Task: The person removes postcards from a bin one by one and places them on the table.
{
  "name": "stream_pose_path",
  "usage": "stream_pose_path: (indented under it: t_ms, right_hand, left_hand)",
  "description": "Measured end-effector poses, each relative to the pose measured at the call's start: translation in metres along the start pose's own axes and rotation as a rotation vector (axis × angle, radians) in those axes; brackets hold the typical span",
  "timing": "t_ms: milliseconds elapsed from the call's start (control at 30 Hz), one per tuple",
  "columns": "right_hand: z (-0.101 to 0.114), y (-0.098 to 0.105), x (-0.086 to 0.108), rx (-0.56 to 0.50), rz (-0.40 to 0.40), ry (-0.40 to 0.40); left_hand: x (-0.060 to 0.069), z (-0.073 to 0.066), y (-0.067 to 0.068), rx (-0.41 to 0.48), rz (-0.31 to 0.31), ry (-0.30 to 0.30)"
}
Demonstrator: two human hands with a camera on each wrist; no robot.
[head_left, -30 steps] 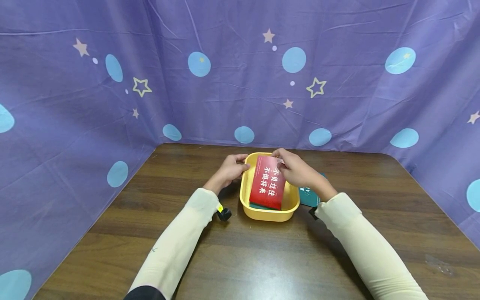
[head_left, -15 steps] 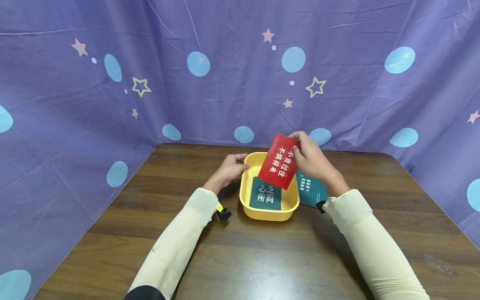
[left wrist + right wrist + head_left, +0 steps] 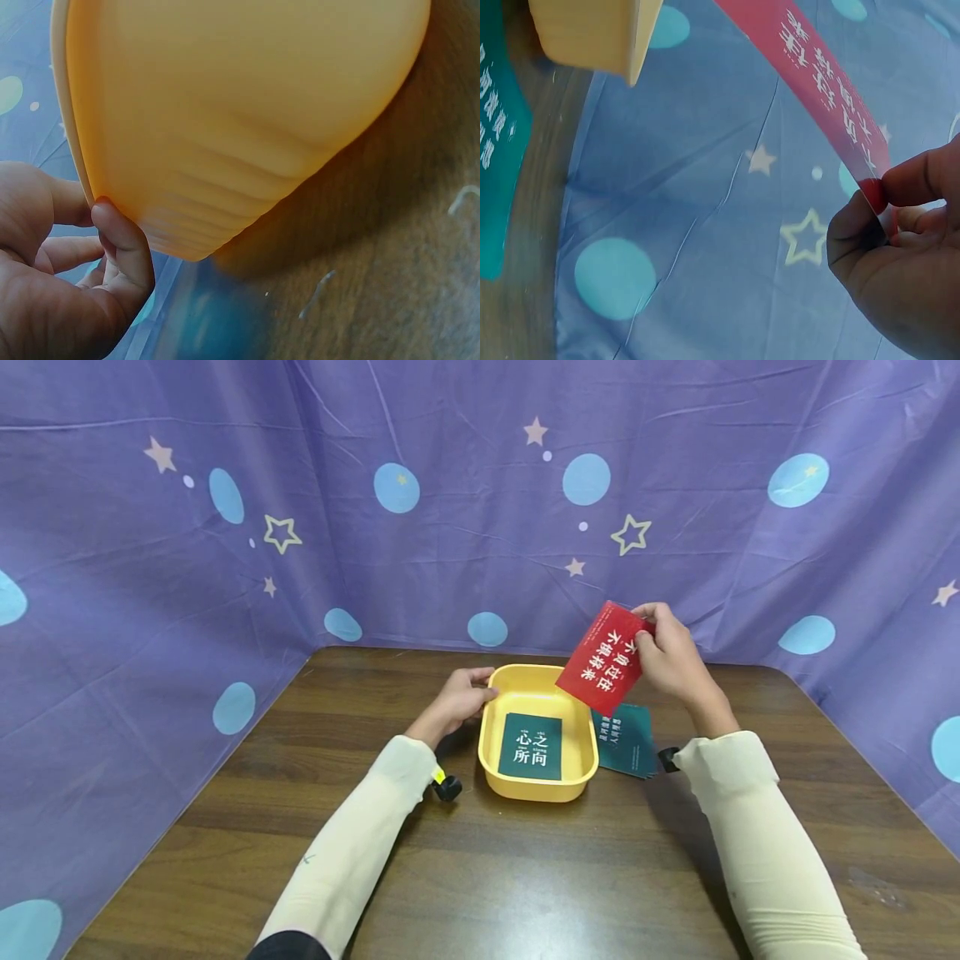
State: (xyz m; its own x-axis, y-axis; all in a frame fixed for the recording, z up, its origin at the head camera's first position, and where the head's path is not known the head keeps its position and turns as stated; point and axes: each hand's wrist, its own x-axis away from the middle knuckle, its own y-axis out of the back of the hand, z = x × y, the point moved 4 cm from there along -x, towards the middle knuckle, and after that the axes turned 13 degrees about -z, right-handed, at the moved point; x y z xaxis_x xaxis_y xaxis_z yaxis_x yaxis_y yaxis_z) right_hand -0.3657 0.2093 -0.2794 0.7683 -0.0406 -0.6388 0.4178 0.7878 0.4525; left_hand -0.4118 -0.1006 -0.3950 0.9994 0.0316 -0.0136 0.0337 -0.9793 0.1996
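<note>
A red card (image 3: 600,656) with white Chinese characters is pinched at one edge by my right hand (image 3: 670,652), raised over the right rim of a yellow plastic basin (image 3: 536,790). In the right wrist view, thumb and fingers clasp the red card (image 3: 817,82) near its end. My left hand (image 3: 456,700) holds the basin's far left rim; the left wrist view has the thumb against the basin wall (image 3: 225,97) and fingers at the rim. Inside the basin lies a dark green card (image 3: 531,768) with white characters, flat on the bottom.
Just right of the basin, several green cards (image 3: 630,752) lie overlapped on the brown wooden table (image 3: 450,877). A purple curtain (image 3: 465,552) with stars and blue dots hangs behind the table and along its sides.
My right hand has lifted the red card out of the basin and carried it up and to the right, uncovering the green card inside. The left hand has stayed on the rim.
</note>
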Motion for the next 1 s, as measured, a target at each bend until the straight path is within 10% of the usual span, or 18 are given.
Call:
stream_pose_path:
  t_ms: [567, 1000]
  right_hand:
    - [-0.055, 0.03, -0.005, 0.058, -0.023, -0.199]
    - [-0.086, 0.024, 0.001, 0.11, 0.122, -0.24]
  left_hand:
    - [0.001, 0.0, 0.0, 0.017, 0.009, 0.02]
    - [0.001, 0.0, 0.0, 0.011, 0.013, 0.022]
